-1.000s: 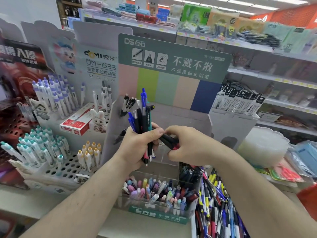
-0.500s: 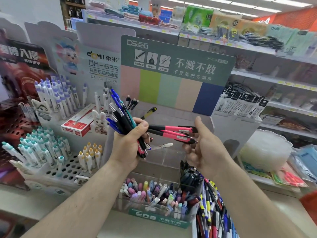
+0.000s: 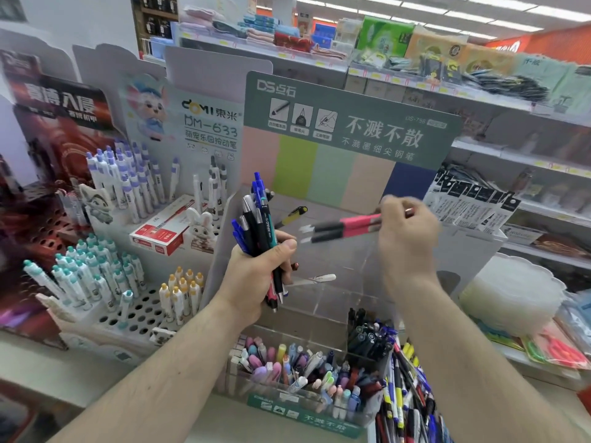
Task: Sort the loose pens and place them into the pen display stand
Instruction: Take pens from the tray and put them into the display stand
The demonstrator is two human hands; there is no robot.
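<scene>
Having just pulled away from the bundle of dark and blue pens [image 3: 256,225] the left hand [image 3: 256,276] is gripping, the right hand [image 3: 406,228] is pinching two pink pens [image 3: 345,227] pointing toward nine o'clock, carrying them over the clear pen display stand [image 3: 335,282], probably for slotting.

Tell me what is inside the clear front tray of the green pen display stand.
The clear front tray holds pastel pens standing packed together, caps up. Their lower ends and the tray floor are hidden by the pens themselves and the green label strip.
</scene>
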